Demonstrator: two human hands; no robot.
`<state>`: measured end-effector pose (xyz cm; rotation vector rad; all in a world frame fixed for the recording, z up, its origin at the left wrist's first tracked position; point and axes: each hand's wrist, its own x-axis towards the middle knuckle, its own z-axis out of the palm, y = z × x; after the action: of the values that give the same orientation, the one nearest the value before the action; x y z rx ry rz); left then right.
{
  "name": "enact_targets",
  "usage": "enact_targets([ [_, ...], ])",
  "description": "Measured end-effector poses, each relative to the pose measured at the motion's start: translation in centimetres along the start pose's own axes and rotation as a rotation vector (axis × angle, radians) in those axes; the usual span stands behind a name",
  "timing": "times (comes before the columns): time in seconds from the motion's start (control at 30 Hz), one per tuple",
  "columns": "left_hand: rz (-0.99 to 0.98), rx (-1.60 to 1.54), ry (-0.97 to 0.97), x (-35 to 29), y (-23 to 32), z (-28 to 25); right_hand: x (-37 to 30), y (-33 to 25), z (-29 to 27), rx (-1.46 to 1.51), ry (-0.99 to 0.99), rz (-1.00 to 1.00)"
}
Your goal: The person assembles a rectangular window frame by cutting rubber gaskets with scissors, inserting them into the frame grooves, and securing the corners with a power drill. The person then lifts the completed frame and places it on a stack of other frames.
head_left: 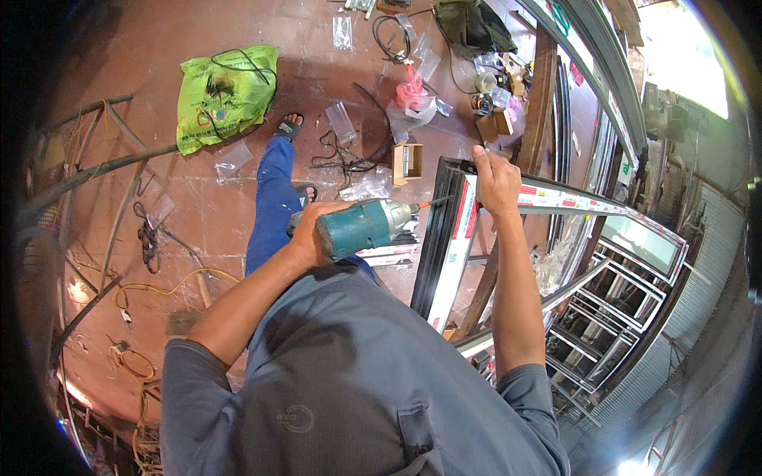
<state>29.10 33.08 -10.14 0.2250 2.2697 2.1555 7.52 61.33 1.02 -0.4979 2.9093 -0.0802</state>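
My left hand (312, 230) is wrapped round a teal power drill (361, 228) with a grey metal front. Its thin bit (432, 204) points right, at the dark side of a metal window or door frame (441, 246); whether the tip touches is too small to tell. The frame has black profiles and white protective film with red print. At its upper corner, my right hand (498, 181) is closed over the rail, with the thumb side up. Part of the frame passes behind my right forearm.
A bright green bag (226, 95) lies at the far left. Ahead sit a small open carton (407, 163), plastic bags and black cable (343, 155). A yellow cord (171, 292) loops at left near metal bars (103, 166). Stacked frames (611, 317) stand at right.
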Motion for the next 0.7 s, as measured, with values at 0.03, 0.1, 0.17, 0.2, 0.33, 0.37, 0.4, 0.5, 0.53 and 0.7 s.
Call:
enact_targets([
  [0.03, 0.019, -0.011, 0.020, -0.2, -0.4, 0.2, 0.0, 0.1, 0.1, 0.017, 0.016, -0.001],
  [0.1, 0.056, -0.031, 0.059, -0.6, -1.1, 0.5, -0.1, 0.0, 0.4, 0.056, 0.047, -0.001],
  [0.17, 0.013, -0.002, 0.031, -0.9, -1.3, 0.7, -0.2, 0.0, 0.4, 0.053, 0.035, 0.002],
  [0.2, -0.008, 0.012, 0.015, -0.9, -1.2, 0.8, -0.2, 0.1, 0.4, 0.053, 0.030, 0.004],
  [0.33, 0.001, -0.022, 0.041, -0.9, -0.8, 1.3, 0.0, 0.0, 0.3, 0.062, 0.022, 0.009],
  [0.37, -0.017, -0.013, 0.032, -0.9, -0.8, 1.4, 0.0, -0.1, 0.3, 0.066, 0.027, 0.012],
  [0.4, -0.036, -0.005, 0.022, -1.0, -0.9, 1.4, 0.0, -0.2, 0.3, 0.069, 0.033, 0.015],
  [0.5, 0.014, 0.007, 0.039, -1.0, -1.1, 1.7, 0.0, 0.4, 0.7, 0.037, 0.053, -0.011],
  [0.53, 0.004, -0.004, 0.037, -1.1, -1.1, 1.7, 0.0, 0.4, 0.8, 0.044, 0.057, -0.017],
  [0.7, -0.027, -0.005, 0.007, -0.9, -0.8, 1.5, 0.0, -0.3, 0.4, 0.066, 0.066, -0.033],
])
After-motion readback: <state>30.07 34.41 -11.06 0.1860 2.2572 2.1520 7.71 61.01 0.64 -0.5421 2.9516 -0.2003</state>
